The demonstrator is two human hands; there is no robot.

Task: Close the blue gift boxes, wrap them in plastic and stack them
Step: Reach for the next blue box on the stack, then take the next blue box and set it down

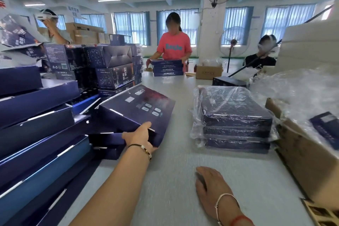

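Note:
My left hand [140,136] grips the near edge of a dark blue gift box [139,108], which is tilted up off the pile on the left. Its end flap hangs open beside my fingers. My right hand [212,187] rests flat on the grey table [174,189], fingers relaxed, holding nothing. To the right of centre stands a stack of three blue boxes wrapped in clear plastic [234,119]. A slanting pile of unwrapped blue boxes [40,134] fills the left side.
A cardboard carton [308,156] with loose plastic film [297,90] stands at the right edge. More blue boxes are stacked at the back left [110,71]. A person in a pink shirt [174,46] handles boxes at the table's far end; two others sit nearby.

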